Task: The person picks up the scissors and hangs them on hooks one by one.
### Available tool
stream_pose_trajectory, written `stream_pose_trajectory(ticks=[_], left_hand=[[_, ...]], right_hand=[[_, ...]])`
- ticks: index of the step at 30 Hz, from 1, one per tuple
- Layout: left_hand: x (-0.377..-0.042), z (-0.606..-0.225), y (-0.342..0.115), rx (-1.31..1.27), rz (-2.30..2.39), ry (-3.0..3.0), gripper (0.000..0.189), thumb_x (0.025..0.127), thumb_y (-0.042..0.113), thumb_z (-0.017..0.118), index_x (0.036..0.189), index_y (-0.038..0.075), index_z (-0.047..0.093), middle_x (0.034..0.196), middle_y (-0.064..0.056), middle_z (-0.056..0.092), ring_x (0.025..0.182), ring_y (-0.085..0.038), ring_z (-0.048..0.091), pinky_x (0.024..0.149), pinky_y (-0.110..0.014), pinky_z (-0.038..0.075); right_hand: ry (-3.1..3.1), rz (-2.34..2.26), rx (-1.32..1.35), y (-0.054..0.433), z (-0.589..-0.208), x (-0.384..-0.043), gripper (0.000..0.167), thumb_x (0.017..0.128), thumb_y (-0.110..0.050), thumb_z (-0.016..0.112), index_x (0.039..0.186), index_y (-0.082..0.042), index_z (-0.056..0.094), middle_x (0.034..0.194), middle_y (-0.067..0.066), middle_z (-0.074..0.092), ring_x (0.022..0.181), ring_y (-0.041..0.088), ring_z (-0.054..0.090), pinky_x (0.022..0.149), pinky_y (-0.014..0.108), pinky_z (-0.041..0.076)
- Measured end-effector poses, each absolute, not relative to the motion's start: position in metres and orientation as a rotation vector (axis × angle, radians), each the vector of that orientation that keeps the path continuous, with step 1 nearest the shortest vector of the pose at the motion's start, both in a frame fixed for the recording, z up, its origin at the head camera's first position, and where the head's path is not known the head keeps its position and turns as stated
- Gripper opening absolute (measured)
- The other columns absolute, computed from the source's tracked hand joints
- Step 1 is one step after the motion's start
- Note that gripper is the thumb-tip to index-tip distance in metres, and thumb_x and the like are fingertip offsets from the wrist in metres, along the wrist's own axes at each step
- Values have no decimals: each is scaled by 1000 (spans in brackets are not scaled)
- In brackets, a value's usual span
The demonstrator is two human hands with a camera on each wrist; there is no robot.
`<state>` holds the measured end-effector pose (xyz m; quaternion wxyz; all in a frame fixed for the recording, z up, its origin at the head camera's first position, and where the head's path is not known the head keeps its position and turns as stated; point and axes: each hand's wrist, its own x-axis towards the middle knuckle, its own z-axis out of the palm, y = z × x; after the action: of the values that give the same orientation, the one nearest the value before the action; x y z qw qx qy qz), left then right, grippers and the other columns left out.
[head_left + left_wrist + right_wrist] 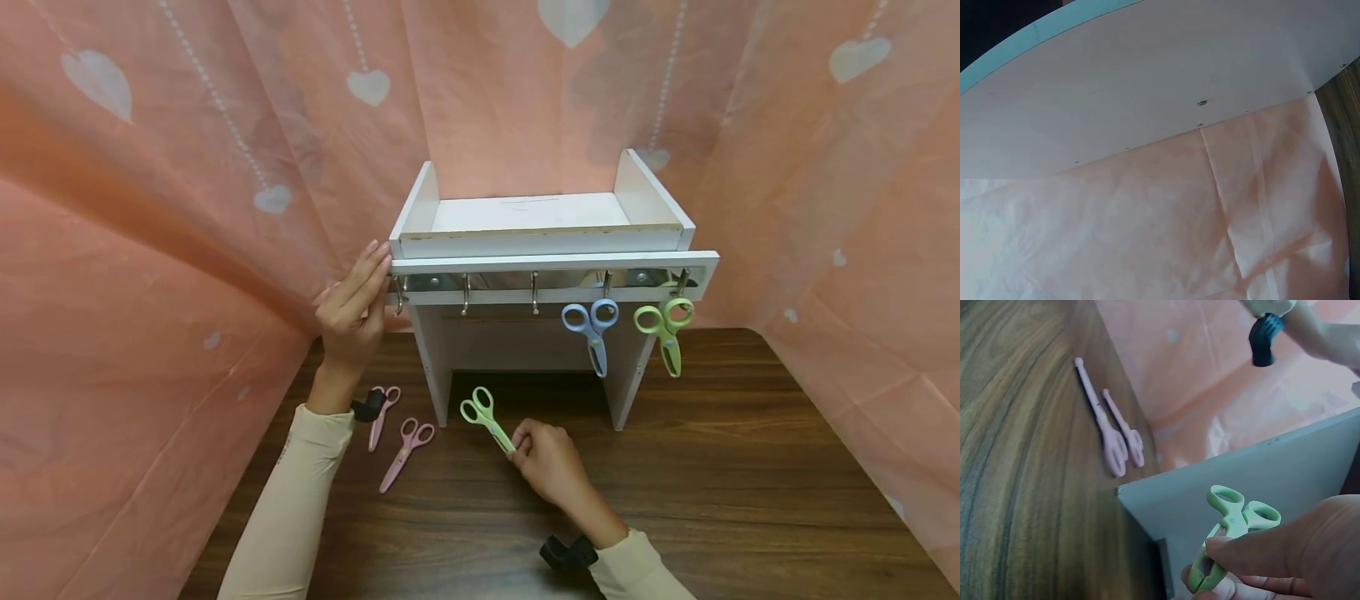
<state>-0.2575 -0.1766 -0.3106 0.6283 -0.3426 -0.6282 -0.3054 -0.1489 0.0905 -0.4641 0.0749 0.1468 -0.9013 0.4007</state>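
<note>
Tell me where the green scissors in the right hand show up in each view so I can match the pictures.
Head: lower middle, the green scissors pinched by the right hand.
Left wrist: not in this picture.
Right wrist: lower part, right of centre, between thumb and fingers.
Shared landmark: the white shelf, which also crosses the top of the left wrist view and the lower right of the right wrist view.

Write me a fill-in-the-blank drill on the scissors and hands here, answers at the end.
The right hand pinches light green plastic scissors by their ____ end.
In the head view, the left hand is at the ____ end of the white boxy shelf unit.
Of the five silvery metal hooks, ____ carry hanging scissors.
The two loop-handled plastic scissors on the brown wooden table are coloured ____.
Missing words: blade; left; two; pink.
</note>
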Motion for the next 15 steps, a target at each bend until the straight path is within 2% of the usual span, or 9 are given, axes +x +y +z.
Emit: stream_pose_trajectory(ticks=[2,8,15], left_hand=[[-257,-310,-176,-784,-705,-1439,29,81,-17,75,108,-6,76,116,-18,73,108,-39,70,92,-31,55],[-257,-309,-177,-768,-691,-1436,31,79,-17,76,108,-5,77,115,-16,74,106,-38,71,75,-35,54],[-258,-310,-177,-779,-691,-1441,31,79,-16,76,108,-4,77,115,-16,73,107,-38,71,86,-27,55]], right_hand=[[-2685,1207,442,92,-459,-146,25,76,1,85,77,-12,63,65,-10,57,57,3,50,52,22,43],[-2648,1228,453,95,-447,-140,26,76,1,85,77,-13,63,66,-10,57,57,0,50,53,21,44],[-2622,1250,455,98,-439,-136,26,77,2,84,77,-12,63,67,-9,59,58,0,54,55,21,47]])
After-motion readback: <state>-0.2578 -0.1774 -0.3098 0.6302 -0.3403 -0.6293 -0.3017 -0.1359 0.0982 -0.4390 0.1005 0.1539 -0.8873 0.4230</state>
